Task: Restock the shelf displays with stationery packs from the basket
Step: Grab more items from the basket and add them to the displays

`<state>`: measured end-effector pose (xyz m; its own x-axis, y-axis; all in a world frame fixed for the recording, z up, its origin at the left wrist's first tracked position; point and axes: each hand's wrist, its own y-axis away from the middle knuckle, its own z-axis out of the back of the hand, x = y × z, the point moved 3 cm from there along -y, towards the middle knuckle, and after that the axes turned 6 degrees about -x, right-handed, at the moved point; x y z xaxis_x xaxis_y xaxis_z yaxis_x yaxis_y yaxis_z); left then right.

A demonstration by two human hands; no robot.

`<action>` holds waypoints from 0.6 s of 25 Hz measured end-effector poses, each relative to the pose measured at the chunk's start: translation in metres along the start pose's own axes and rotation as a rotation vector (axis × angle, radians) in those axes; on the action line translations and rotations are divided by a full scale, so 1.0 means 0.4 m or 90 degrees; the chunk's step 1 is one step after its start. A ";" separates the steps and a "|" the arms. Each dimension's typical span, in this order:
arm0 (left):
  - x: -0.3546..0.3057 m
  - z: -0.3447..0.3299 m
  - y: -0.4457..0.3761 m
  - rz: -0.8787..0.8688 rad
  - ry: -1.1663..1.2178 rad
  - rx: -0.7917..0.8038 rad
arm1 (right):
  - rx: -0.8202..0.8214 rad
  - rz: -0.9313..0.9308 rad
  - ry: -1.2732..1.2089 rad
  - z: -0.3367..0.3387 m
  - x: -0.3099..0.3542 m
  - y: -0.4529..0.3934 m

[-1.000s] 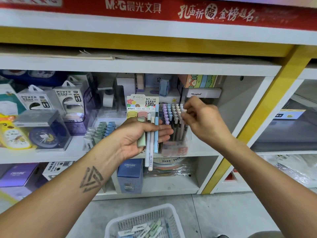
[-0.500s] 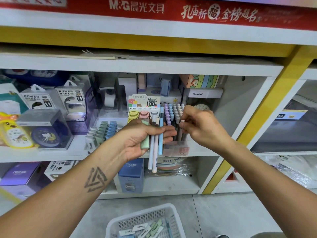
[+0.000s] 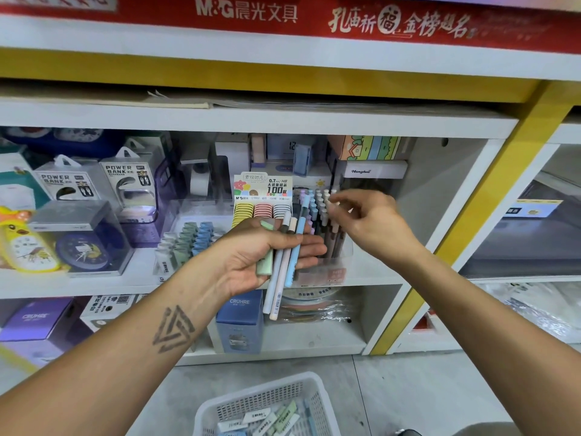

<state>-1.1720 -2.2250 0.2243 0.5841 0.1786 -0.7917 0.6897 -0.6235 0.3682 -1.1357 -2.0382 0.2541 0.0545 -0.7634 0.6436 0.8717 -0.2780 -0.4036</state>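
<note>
My left hand (image 3: 251, 256) is palm-up before the middle shelf and grips three pastel pens (image 3: 281, 278) and a green eraser pack (image 3: 265, 264). Just behind it stands a clear display box (image 3: 333, 262) packed with upright pastel pens (image 3: 316, 209). My right hand (image 3: 374, 228) hovers at the right of those pen tops. Its fingers are loosely spread, the fingertips are by the white caps, and I see nothing held in it. The white basket (image 3: 251, 392) sits on the floor below and holds several eraser packs (image 3: 276, 418).
A lead-refill display (image 3: 262, 196) stands left of the pen box, with rows of erasers (image 3: 188, 240) further left. Power bank boxes (image 3: 125, 184) and clocks (image 3: 83, 250) fill the left shelf. A blue box (image 3: 240, 322) sits on the lower shelf. A yellow post (image 3: 490, 209) bounds the bay.
My right hand has lifted slightly from the pens in the display box and its fingers have loosened. My left hand keeps its pens and eraser, almost still.
</note>
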 end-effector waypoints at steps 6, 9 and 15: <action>0.007 -0.014 0.006 0.039 -0.028 0.047 | 0.030 -0.190 -0.433 -0.013 0.031 -0.006; -0.006 -0.005 0.009 0.022 -0.026 0.020 | -0.084 -0.182 -0.460 0.031 0.025 -0.028; -0.027 0.031 0.002 0.010 0.005 -0.108 | -0.189 -0.007 -0.224 0.068 0.030 -0.034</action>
<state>-1.1830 -2.2368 0.2271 0.5984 0.1770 -0.7814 0.7427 -0.4884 0.4581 -1.1335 -2.0278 0.2850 0.2534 -0.5293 0.8097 0.6988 -0.4786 -0.5316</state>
